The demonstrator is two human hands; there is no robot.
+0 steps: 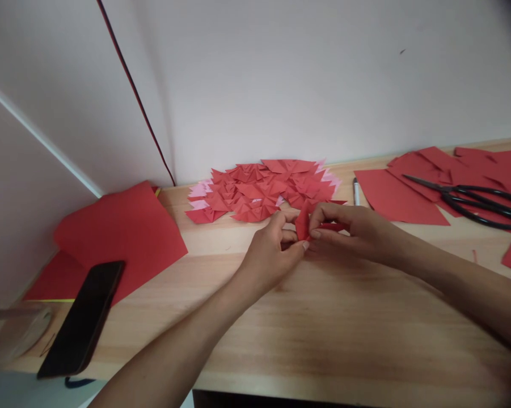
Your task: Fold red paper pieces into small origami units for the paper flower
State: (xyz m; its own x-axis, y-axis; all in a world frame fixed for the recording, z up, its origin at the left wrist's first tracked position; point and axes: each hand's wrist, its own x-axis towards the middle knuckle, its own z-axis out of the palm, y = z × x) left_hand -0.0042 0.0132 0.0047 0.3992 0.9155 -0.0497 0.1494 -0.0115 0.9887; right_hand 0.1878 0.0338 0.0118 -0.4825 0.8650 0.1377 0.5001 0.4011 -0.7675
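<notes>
Just above the wooden table, my left hand (pixel 276 241) and my right hand (pixel 344 229) meet at a small folded piece of red paper (pixel 303 222). Fingertips of both hands pinch it, the left from its left and lower side, the right from its right. Part of the paper is hidden behind my fingers. Right behind my hands lies a heap of folded red paper pieces (pixel 255 190), with some pink ones showing at its edges.
Large red sheets (pixel 131 238) lie at the left, a black phone (pixel 85 317) partly on them. At the right are a white marker (pixel 356 192), cut red paper (pixel 402 195) and black-handled scissors (pixel 485 201). A wall (pixel 306 79) rises behind the wooden table (pixel 323 328).
</notes>
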